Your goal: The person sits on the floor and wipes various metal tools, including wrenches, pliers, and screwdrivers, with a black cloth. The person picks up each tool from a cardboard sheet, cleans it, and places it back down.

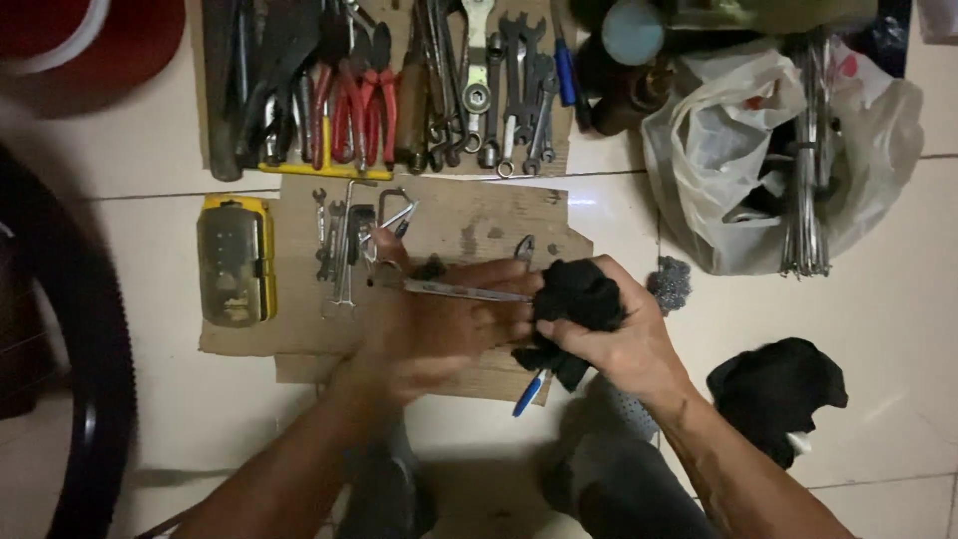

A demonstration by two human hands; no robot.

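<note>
the left hand is smeared by motion blur, so its fingers can't be told apart. the black rag swallows 1 end of the thin metal tool, hiding its tip. the tyre runs off the left edge. the red tub is cut by the top edge. what's inside the white plastic bag is mostly hidden.

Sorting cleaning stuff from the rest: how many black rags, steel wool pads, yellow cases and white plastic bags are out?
Black rags: 2, one in the right hand at, one on the floor
Steel wool pads: 1
Yellow cases: 1
White plastic bags: 1
Total: 5
</note>
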